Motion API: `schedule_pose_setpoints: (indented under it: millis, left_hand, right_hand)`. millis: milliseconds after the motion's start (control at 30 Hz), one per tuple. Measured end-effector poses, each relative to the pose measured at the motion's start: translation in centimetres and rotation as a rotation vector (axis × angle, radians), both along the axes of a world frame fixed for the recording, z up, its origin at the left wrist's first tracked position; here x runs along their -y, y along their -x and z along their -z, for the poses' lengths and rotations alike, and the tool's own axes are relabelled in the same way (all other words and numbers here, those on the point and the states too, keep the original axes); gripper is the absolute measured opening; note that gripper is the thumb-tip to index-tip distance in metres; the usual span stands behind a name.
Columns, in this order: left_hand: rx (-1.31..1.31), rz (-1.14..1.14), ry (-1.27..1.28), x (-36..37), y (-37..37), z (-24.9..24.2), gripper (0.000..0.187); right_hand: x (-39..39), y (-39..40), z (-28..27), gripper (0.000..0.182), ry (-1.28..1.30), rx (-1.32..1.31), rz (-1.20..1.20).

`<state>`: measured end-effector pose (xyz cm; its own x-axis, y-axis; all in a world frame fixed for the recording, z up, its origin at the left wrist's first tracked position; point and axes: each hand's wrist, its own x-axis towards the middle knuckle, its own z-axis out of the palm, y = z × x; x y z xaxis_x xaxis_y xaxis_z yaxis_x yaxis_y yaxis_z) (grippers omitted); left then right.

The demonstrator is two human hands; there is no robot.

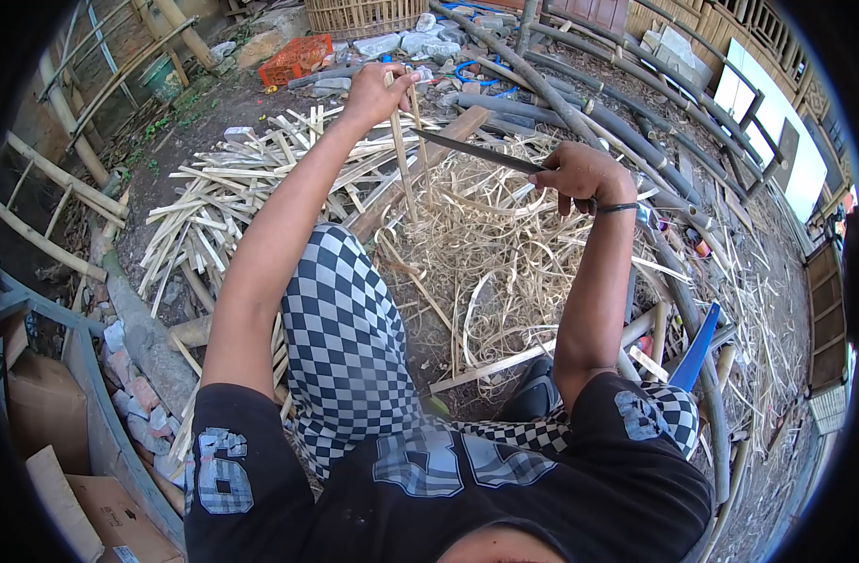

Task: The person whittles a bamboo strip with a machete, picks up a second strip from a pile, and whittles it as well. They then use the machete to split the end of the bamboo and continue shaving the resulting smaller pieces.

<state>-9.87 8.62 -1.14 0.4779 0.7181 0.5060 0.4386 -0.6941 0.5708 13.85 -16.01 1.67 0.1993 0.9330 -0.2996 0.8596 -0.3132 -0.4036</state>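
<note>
My left hand (373, 94), raised ahead of me, is closed round the top of thin bamboo strips (400, 159) that hang down past a wooden plank (465, 126). In my right hand (589, 178) is the handle of a long knife (481, 152), fingers wrapped round it. Its dark blade points left, the tip right by the strips just below my left hand. Curly bamboo shavings (514, 253) lie heaped on the ground under the blade. To the left spreads a pile of split bamboo strips (209, 216).
Long bamboo poles (551, 94) lie across the ground ahead and to the right. A red crate (296, 61) and a woven basket (365, 17) stand at the back. Near my right knee is a blue flat-sided object (699, 347). Cardboard boxes (49, 403) sit at the lower left.
</note>
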Motion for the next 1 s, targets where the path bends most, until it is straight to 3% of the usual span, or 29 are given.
schedule_pose_setpoints:
  millis: [100, 467, 900, 1000]
  left_hand:
    - [-0.033, 0.015, -0.006, -0.2, -0.1, 0.1, 0.032]
    - [0.131, 0.497, 0.433, 0.9, -0.3, -0.6, 0.031]
    - [0.146, 0.531, 0.417, 0.7, -0.1, -0.4, 0.029]
    - [0.189, 0.415, 0.409, 0.6, 0.1, -0.2, 0.029]
  right_hand:
    - [0.0, 0.1, -0.1, 0.030, 0.004, 0.002, -0.001]
    - [-0.2, -0.1, 0.2, 0.029, -0.001, -0.010, -0.001]
    - [-0.1, 0.2, -0.1, 0.032, 0.025, 0.009, -0.009]
    - [-0.1, 0.2, 0.0, 0.032, 0.026, -0.007, -0.006]
